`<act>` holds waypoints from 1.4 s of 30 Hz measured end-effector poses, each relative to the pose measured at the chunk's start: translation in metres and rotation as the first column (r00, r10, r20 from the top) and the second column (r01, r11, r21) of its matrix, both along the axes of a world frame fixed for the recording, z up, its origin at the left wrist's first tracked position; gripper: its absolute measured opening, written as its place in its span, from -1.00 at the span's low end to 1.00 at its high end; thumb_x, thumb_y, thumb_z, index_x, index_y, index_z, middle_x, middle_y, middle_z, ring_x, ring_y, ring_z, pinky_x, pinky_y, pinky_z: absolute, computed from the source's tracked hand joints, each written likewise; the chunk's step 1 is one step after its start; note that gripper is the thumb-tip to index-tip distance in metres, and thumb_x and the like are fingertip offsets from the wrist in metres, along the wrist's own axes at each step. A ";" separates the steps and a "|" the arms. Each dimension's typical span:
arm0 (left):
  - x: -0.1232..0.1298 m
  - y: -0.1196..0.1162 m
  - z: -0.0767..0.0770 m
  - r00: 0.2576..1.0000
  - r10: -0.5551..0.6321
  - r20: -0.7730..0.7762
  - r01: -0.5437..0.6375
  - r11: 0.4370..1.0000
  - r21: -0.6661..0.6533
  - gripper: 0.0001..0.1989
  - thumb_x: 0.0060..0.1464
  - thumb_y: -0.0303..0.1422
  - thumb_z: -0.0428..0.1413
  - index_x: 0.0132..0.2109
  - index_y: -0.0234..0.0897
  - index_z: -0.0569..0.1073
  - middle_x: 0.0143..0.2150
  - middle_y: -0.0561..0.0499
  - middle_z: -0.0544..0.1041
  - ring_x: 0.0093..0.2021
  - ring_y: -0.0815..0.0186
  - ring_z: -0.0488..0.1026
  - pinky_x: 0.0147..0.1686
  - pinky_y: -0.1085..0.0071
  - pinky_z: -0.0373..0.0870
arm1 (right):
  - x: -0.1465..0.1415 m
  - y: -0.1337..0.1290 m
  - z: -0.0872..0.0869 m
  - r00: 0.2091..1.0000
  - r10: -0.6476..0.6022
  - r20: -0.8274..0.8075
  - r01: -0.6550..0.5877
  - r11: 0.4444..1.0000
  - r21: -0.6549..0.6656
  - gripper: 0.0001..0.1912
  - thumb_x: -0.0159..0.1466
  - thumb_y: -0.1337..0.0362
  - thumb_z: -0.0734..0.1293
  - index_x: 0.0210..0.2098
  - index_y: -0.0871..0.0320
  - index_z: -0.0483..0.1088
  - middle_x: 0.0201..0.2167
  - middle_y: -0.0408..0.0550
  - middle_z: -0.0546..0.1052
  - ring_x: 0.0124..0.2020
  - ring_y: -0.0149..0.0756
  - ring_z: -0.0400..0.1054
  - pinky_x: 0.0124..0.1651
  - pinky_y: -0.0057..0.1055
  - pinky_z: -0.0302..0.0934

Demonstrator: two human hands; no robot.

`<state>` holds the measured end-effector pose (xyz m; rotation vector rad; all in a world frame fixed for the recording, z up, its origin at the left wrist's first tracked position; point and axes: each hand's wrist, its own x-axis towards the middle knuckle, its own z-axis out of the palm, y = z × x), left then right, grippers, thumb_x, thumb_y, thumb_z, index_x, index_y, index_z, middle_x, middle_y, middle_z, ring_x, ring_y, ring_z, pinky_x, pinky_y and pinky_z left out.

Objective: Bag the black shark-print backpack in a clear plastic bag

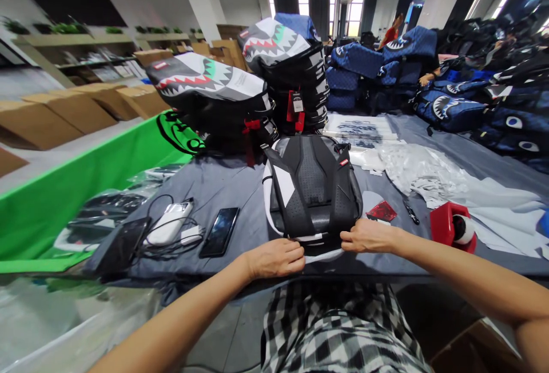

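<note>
A black backpack [312, 185] lies back-side up on the grey table [231, 190], straps towards me. My left hand [278, 257] pinches the bag's near bottom edge at the left. My right hand [368, 235] grips the same edge at the right. A thin clear plastic film [322, 255] shows between the two hands under the bag's edge. A small red tag [381, 211] lies just right of the bag.
Stacked shark-mouth backpacks [240, 98] stand behind. A phone [219, 231], a power bank with cables [170, 223] and a dark tablet [119, 244] lie at left. A red tape dispenser [453, 227], a pen [410, 213] and plastic bags [424, 170] lie at right. Cardboard boxes [64, 112] line the far left.
</note>
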<state>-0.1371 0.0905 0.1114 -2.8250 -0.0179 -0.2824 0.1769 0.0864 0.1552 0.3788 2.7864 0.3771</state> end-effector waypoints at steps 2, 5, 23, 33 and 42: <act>-0.003 0.001 -0.002 0.998 0.005 0.063 -0.008 0.999 0.041 -0.80 0.29 -0.54 -0.08 -0.19 -0.26 0.42 -0.33 0.01 0.48 -0.38 0.35 0.36 -0.34 0.41 0.36 | 0.004 0.001 -0.001 0.999 0.006 -0.041 -0.006 1.000 0.003 -0.86 0.40 0.45 0.20 -0.19 0.14 0.35 -0.31 -0.16 0.40 -0.51 -0.44 0.26 -0.54 -0.33 -0.15; -0.006 -0.003 -0.007 0.988 -0.049 0.146 0.043 0.998 0.046 -0.85 0.28 -0.52 -0.04 -0.18 -0.30 0.42 -0.32 -0.02 0.49 -0.39 0.35 0.35 -0.34 0.38 0.37 | 0.010 -0.001 -0.008 0.993 0.007 -0.116 -0.010 1.000 -0.021 -0.86 0.42 0.43 0.18 -0.17 0.12 0.34 -0.30 -0.16 0.39 -0.47 -0.44 0.26 -0.49 -0.35 -0.08; 0.087 -0.034 -0.012 0.859 0.508 -0.062 -0.463 0.720 -0.516 -0.71 0.40 -0.37 -0.18 -0.13 -0.34 0.41 -0.27 -0.10 0.57 -0.28 0.25 0.53 -0.29 0.37 0.40 | 0.018 -0.071 -0.118 0.602 -0.383 -0.700 0.504 0.863 -0.039 -0.70 0.36 0.45 0.14 0.00 0.14 0.38 -0.35 -0.08 0.45 -0.49 -0.44 0.29 -0.47 -0.48 0.08; 0.099 -0.028 -0.004 0.766 0.454 -0.456 -0.618 0.324 -0.716 -0.62 0.38 -0.27 -0.18 -0.29 -0.30 0.43 -0.44 0.02 0.45 -0.43 0.33 0.37 -0.42 0.43 0.12 | -0.027 -0.078 -0.112 -0.267 -0.670 -0.693 0.437 0.557 -0.707 -0.81 0.29 0.15 0.32 -0.18 0.12 0.32 -0.34 -0.12 0.44 -0.43 -0.36 0.37 -0.45 -0.47 0.27; 0.108 -0.040 0.002 0.602 0.575 -0.555 -0.785 0.295 -0.545 -0.75 0.36 -0.27 -0.05 -0.14 -0.23 0.50 -0.30 -0.07 0.59 -0.22 0.20 0.56 -0.36 0.43 0.16 | -0.022 -0.068 -0.124 -0.396 -0.746 -0.535 0.292 0.450 -0.844 -0.63 0.40 -0.06 0.13 -0.33 0.09 0.26 -0.56 -0.17 0.40 -0.61 -0.35 0.32 -0.55 -0.44 0.20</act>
